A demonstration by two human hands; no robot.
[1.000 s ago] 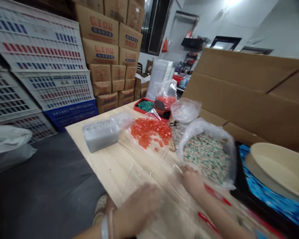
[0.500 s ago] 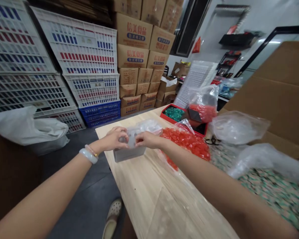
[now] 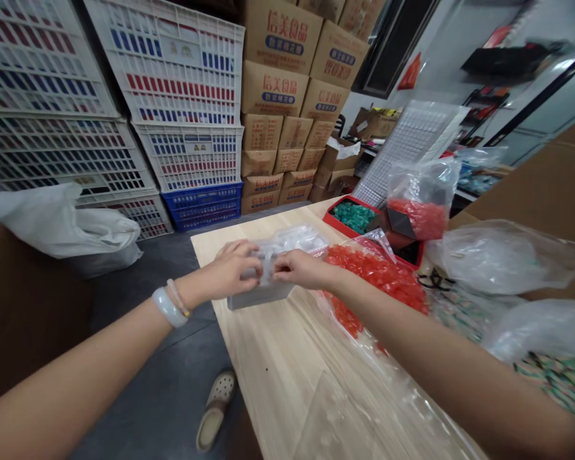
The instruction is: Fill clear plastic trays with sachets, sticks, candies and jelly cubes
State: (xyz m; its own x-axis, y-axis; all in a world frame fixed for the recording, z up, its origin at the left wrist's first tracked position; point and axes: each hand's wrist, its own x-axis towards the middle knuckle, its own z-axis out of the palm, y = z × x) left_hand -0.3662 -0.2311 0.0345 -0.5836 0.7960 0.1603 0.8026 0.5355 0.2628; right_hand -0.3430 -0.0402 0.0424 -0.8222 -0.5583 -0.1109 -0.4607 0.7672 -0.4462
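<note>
At the far end of the wooden table [image 3: 249,358], both hands are close together over a low grey box [image 3: 261,296]. Clear plastic bags [image 3: 299,239] are piled in and behind this box. My left hand [image 3: 234,271] curls its fingers and thumb over the box's left part, at the edge of a thin clear bag [image 3: 267,265]. From the other side, my right hand [image 3: 299,268] pinches the same filmy plastic between thumb and fingers. Its fingertips are slightly blurred. Loose red-wrapped pieces [image 3: 378,281] lie on a clear sheet just right of my right hand.
A red tray [image 3: 333,223] holds green pieces and a dark box. Clear bags [image 3: 503,255] and an open carton [image 3: 546,172] stand at the right. White crates [image 3: 186,57], a blue crate [image 3: 204,207] and stacked cartons [image 3: 282,32] line the back. A white sack [image 3: 62,223] sits left.
The view has shifted, so the scene sits further right and the far shelves are cut off. My fingers have moved slightly on the clear plastic, with both hands still over the grey box.
</note>
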